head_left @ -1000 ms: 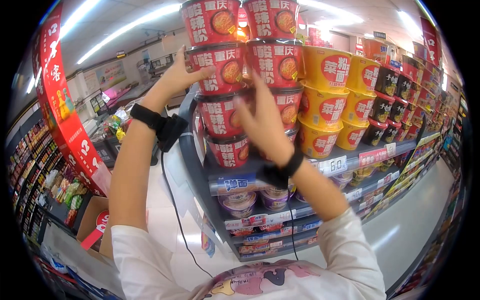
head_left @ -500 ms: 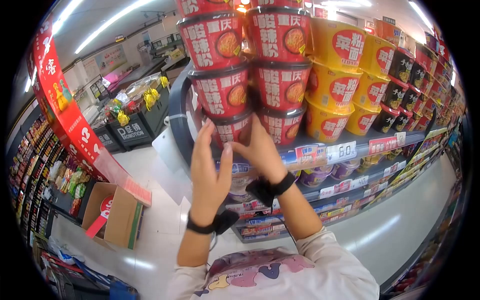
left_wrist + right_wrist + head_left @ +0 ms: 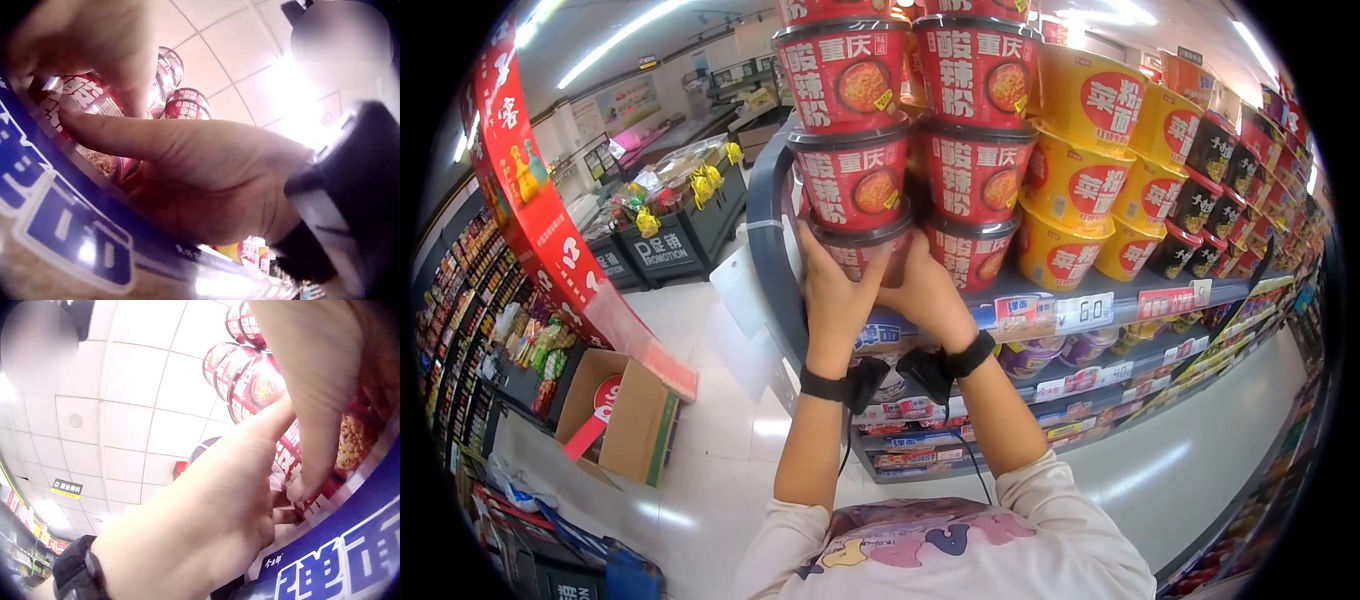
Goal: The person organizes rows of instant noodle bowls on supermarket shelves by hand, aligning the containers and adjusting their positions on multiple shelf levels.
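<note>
Both hands are at the lowest red instant noodle cup [image 3: 865, 248] of the left stack, on the upper shelf. My left hand [image 3: 836, 308] grips its left side, and my right hand [image 3: 934, 302] grips its right side. The thumbs come close together across the cup's front. Two more red cups [image 3: 852, 180] with black lids stand on top of it, and another shows partly at the top edge. In the left wrist view, the left thumb [image 3: 119, 134] lies across the red cup just behind the blue shelf label. The fingertips behind the cup are hidden.
A second stack of red cups [image 3: 975, 170] stands right beside, then yellow cups [image 3: 1080, 190] and black cups [image 3: 1200, 200]. The shelf's grey end frame [image 3: 765, 220] curves close to the left hand. A cardboard box [image 3: 625, 420] sits on the floor at left.
Both hands came down from the upper cups to the bottom one. The left hand, apart from the cup half a second ago, now lies against its left side. The head view has tilted downward.
</note>
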The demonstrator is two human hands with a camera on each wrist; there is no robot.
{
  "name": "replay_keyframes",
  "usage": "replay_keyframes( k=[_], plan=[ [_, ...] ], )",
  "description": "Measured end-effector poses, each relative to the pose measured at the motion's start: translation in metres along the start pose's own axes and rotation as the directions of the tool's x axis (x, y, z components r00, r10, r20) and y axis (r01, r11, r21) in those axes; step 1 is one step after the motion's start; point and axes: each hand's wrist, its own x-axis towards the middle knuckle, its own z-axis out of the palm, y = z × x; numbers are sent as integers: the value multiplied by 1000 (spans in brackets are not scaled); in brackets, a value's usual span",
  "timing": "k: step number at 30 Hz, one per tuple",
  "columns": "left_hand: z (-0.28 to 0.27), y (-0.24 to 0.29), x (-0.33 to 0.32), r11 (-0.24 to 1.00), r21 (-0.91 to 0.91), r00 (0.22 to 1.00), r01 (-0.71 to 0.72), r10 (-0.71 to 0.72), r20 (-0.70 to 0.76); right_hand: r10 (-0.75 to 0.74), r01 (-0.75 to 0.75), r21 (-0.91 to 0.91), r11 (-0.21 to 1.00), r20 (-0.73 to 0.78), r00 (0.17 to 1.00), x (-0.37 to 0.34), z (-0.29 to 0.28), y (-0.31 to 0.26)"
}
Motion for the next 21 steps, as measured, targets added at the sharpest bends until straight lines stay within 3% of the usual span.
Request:
replay_keyframes(
  k=[5, 11, 14, 21],
  plan=[
    [-1, 2, 5, 998, -55, 999, 32, -30, 43, -32, 31, -13, 999, -48, 998, -7, 0, -4],
    [5, -9, 7, 1000, 17, 1000, -24, 24, -1, -61, 58, -45, 997, -57, 997, -9, 2, -3],
    [3, -3, 5, 999, -18, 999, 33, -33, 37, -103, 94, -101, 990, -88, 991, -9, 5, -1],
    [9, -9, 5, 995, 58, 995, -78, 81, -65, -98, 86, -123, 989, -96, 991, -8, 9, 3]
  ],
)
